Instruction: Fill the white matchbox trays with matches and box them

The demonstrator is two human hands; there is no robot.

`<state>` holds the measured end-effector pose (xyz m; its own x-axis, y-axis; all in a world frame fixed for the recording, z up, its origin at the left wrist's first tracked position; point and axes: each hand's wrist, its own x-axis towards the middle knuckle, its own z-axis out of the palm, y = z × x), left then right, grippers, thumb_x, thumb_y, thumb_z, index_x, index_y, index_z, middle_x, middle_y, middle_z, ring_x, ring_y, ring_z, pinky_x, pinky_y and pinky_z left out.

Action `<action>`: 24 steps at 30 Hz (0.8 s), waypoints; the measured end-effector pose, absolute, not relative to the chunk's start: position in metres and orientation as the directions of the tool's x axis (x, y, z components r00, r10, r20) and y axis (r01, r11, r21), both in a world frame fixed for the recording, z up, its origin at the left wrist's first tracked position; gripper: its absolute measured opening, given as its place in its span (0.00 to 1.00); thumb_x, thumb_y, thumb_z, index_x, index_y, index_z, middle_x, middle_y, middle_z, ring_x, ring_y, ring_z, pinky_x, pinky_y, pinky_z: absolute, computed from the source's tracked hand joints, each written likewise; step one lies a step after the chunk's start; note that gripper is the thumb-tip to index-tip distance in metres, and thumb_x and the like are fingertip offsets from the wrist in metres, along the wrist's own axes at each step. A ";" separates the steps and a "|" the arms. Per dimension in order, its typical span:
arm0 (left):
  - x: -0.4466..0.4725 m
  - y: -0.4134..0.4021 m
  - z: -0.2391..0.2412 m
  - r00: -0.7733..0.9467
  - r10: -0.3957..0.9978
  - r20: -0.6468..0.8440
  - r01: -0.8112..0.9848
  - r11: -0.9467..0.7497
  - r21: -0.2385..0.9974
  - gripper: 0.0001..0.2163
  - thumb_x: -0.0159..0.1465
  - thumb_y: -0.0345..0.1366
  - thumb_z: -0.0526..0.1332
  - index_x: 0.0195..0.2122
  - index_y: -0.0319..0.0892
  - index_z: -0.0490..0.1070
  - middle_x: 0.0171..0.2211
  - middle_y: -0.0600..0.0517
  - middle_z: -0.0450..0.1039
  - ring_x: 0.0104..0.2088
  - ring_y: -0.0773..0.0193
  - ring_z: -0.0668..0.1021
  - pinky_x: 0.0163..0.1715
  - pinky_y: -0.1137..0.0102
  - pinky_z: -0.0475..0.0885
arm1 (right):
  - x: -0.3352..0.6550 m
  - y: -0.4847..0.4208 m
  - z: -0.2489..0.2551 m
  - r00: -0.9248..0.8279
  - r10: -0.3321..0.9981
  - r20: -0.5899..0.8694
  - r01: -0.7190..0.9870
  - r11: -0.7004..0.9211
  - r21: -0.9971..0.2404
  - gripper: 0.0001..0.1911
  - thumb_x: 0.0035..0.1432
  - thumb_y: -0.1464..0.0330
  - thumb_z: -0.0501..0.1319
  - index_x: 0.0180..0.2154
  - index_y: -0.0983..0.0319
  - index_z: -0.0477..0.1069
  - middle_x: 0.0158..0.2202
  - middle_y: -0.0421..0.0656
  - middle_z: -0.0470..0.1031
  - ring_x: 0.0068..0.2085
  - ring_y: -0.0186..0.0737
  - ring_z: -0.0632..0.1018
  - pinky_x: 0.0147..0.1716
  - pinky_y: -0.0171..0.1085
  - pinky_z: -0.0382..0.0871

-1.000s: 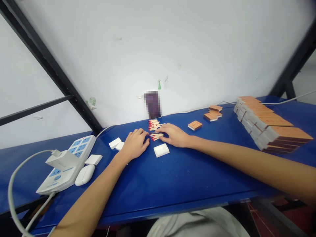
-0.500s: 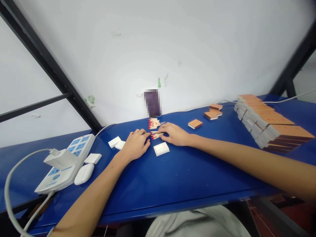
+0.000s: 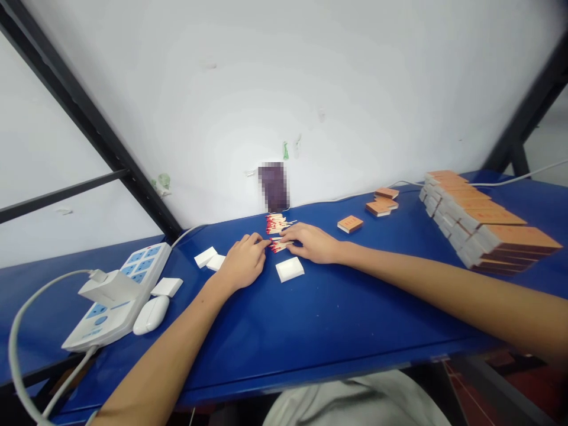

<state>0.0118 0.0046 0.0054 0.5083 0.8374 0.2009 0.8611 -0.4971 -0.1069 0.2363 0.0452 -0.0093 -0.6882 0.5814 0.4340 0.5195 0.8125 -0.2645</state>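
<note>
A heap of red-tipped matches (image 3: 276, 225) lies on the blue table (image 3: 328, 313) near the wall. My left hand (image 3: 242, 261) rests palm down left of the heap, its fingertips touching a small bunch of matches (image 3: 278, 244). From the right, my right hand (image 3: 311, 241) meets it and pinches the same bunch with its fingertips. A white inner matchbox tray (image 3: 290, 269) sits just in front of both hands.
Two more white trays (image 3: 209, 258) lie left of my left hand. A white power strip (image 3: 118, 294), a white mouse (image 3: 151, 313) and another tray (image 3: 167, 286) are at the left. Orange matchboxes (image 3: 350, 223) and a long stacked row of them (image 3: 477, 220) stand at the right.
Both hands stayed at the matches. The fingertips have closed in on the small bunch, and the right fingers shifted slightly left onto it.
</note>
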 end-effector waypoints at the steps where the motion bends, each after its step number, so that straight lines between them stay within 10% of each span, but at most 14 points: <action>1: 0.011 0.006 0.005 0.504 0.838 0.207 0.863 -0.493 -0.109 0.19 0.69 0.33 0.46 0.56 0.42 0.69 0.48 0.44 0.70 0.45 0.54 0.71 0.47 0.59 0.68 | 0.236 0.045 -0.009 -0.684 0.591 0.427 0.523 0.806 -0.276 0.14 0.63 0.69 0.56 0.47 0.62 0.76 0.48 0.47 0.78 0.51 0.45 0.75 0.53 0.43 0.66; 13: -0.010 0.023 0.011 0.496 0.825 0.272 0.867 -0.488 -0.102 0.16 0.69 0.37 0.49 0.44 0.43 0.77 0.43 0.46 0.76 0.43 0.54 0.73 0.45 0.60 0.68 | 0.236 0.042 -0.004 -0.684 0.604 0.409 0.519 0.797 -0.308 0.10 0.61 0.72 0.57 0.41 0.62 0.77 0.44 0.46 0.79 0.45 0.42 0.76 0.50 0.41 0.65; 19: 0.010 0.012 0.011 0.337 0.875 0.347 0.913 -0.393 0.104 0.10 0.64 0.41 0.58 0.32 0.43 0.74 0.33 0.50 0.75 0.35 0.58 0.75 0.35 0.65 0.68 | 0.237 0.041 -0.005 -0.665 0.614 0.425 0.526 0.789 -0.317 0.12 0.61 0.71 0.57 0.45 0.61 0.76 0.45 0.46 0.79 0.46 0.42 0.76 0.48 0.41 0.66; 24: 0.029 0.004 0.003 0.212 0.887 0.410 0.866 -0.365 0.342 0.10 0.67 0.37 0.52 0.41 0.43 0.71 0.33 0.51 0.74 0.37 0.59 0.76 0.39 0.64 0.70 | 0.236 0.044 -0.009 -0.653 0.613 0.444 0.528 0.789 -0.313 0.14 0.61 0.70 0.57 0.48 0.62 0.75 0.47 0.47 0.78 0.49 0.44 0.75 0.50 0.42 0.66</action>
<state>0.0286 0.0044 0.0031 0.2121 0.8871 0.4100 0.8656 -0.3653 0.3424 0.2361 0.0438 -0.0090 -0.6531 0.6133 0.4442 0.5280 0.7893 -0.3134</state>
